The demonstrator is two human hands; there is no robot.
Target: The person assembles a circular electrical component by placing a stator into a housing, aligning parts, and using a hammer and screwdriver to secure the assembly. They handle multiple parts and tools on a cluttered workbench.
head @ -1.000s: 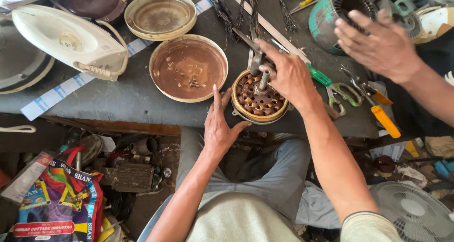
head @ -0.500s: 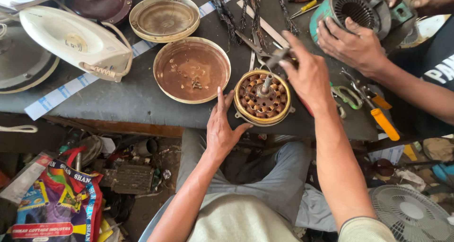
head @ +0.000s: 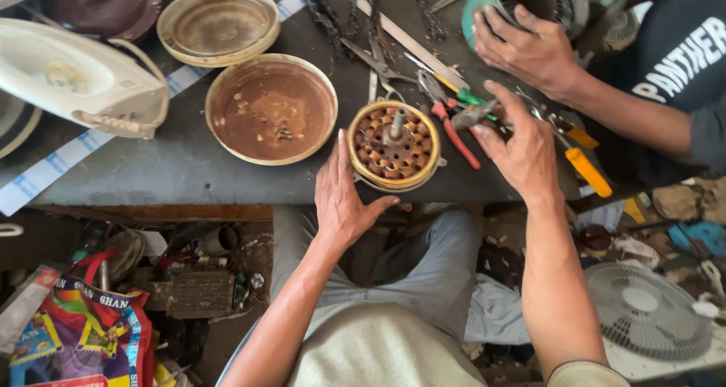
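A round motor core [head: 393, 145] with copper windings and a centre shaft lies at the front edge of the dark workbench [head: 189, 171]. My left hand [head: 344, 198] braces it, with the thumb up its left rim and a finger curled under its front. My right hand [head: 518, 149] hovers just right of the core and pinches a small grey metal tool [head: 476, 115] between thumb and fingers. Red-handled pliers [head: 456, 136] lie between that hand and the core.
A rusty round cover [head: 271, 107] sits left of the core, a second one [head: 219, 24] behind it, and a white iron [head: 83, 77] far left. Another person's hand [head: 529, 50] rests on a teal motor housing [head: 529, 1]. A yellow-handled screwdriver [head: 586, 171] lies at right. Below are a white fan guard [head: 646, 311] and clutter.
My right hand has come off the top of the motor core and moved right with the grey tool. The other person's hand has settled on the teal housing. My left hand stays put.
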